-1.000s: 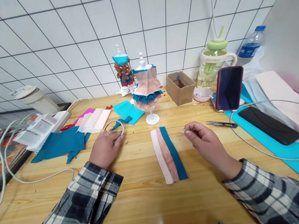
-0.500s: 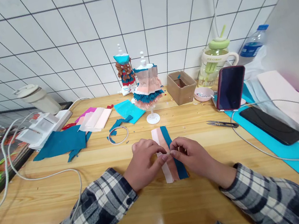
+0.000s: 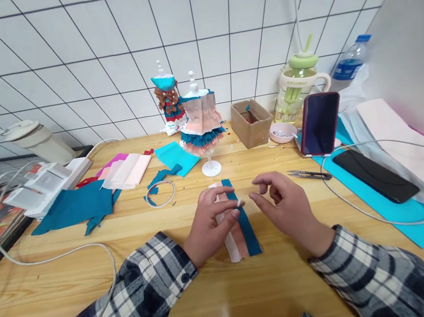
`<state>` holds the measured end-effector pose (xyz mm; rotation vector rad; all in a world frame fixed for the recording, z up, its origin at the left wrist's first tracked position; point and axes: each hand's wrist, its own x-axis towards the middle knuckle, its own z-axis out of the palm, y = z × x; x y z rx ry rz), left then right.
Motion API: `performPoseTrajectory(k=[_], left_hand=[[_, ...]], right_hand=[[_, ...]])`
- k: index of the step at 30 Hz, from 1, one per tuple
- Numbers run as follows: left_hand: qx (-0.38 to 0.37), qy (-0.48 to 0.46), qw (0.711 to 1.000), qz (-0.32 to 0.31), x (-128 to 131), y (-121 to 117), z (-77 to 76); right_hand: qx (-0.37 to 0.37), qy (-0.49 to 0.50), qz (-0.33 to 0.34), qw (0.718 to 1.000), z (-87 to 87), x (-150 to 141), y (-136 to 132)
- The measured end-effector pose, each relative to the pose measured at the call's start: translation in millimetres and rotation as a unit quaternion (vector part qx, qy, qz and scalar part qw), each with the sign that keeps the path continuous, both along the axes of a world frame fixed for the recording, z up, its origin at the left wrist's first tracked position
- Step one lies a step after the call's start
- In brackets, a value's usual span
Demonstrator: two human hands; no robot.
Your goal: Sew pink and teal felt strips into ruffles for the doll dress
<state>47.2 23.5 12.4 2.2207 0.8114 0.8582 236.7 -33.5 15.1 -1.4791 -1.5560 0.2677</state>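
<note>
My left hand (image 3: 213, 223) is over the layered strip, its thumb and forefinger close together on a small white piece (image 3: 239, 203) too tiny to identify. My right hand (image 3: 283, 201) hovers just right of the strip, thumb and fingers apart, nothing visible between them. Lying upright in view on the table, the strip shows a pale pink band, a peach band and a dark teal band (image 3: 248, 231). Behind it stands a small white dress form (image 3: 211, 168) wearing a peach top and a teal ruffle. A second dressed form (image 3: 167, 99) stands farther back.
Left of centre lie a ring (image 3: 161, 194), teal paper scraps (image 3: 75, 207) and pink sheets (image 3: 128, 171). On the right are thread snips (image 3: 309, 174), a propped phone (image 3: 320, 124), a flat phone (image 3: 376, 176), a cardboard box (image 3: 253, 130) and a white cable (image 3: 363, 212).
My hands, which met over the strip, have drawn apart. The right moved off to the right and its fingers parted; the left keeps the small white piece. The view shifted slightly.
</note>
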Motion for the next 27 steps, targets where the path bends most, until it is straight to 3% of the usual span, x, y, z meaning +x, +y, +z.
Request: performPoseTrajectory(k=[5,11,14,22,27], left_hand=[[-0.052,-0.003,0.998,-0.04,-9.0,-7.2,-0.9],[-0.008,0.02,0.997,-0.07,-12.5,-11.1,-0.2],[0.028,0.044,0.997,-0.05,-10.6,-10.8,-0.3],[0.055,0.04,0.998,0.013,-8.2,-10.2,2.4],[0.065,0.016,0.997,0.04,-7.3,-8.2,3.4]], right_hand=[[0.039,-0.128,0.062,0.989,1.8,-3.3,-6.3],[0.031,-0.176,0.056,0.982,0.2,-6.8,-9.2],[0.009,-0.144,0.059,0.988,1.3,-8.8,-9.0],[-0.109,0.066,0.055,0.99,0.7,-23.3,-4.6],[-0.117,0.096,0.072,0.986,1.1,-26.9,-7.2]])
